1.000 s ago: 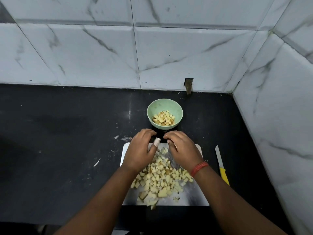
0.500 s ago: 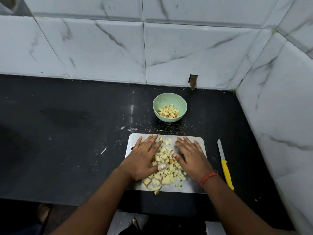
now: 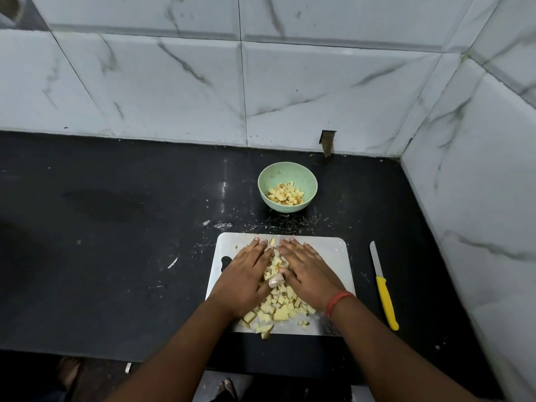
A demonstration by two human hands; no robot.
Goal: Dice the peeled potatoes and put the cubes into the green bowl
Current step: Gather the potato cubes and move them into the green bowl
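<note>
A heap of pale yellow potato cubes (image 3: 280, 310) lies on the steel cutting board (image 3: 330, 250). My left hand (image 3: 246, 274) and my right hand (image 3: 307, 271) lie flat on either side of the heap, fingers straight and pointing away, pressing the cubes between them. The left thumb wears a bandage. Beyond the board stands the green bowl (image 3: 275, 175) with several cubes in it. Cubes under my palms are hidden.
A yellow-handled knife (image 3: 384, 288) lies on the black counter (image 3: 116, 256) right of the board. Tiled walls close the back and the right side. Scraps and crumbs dot the counter between board and bowl. The counter's front edge runs just below the board.
A second ago both hands were cupped near the bowl at the board's far edge. They came back, opened flat, and have since drawn closer together around the heap.
</note>
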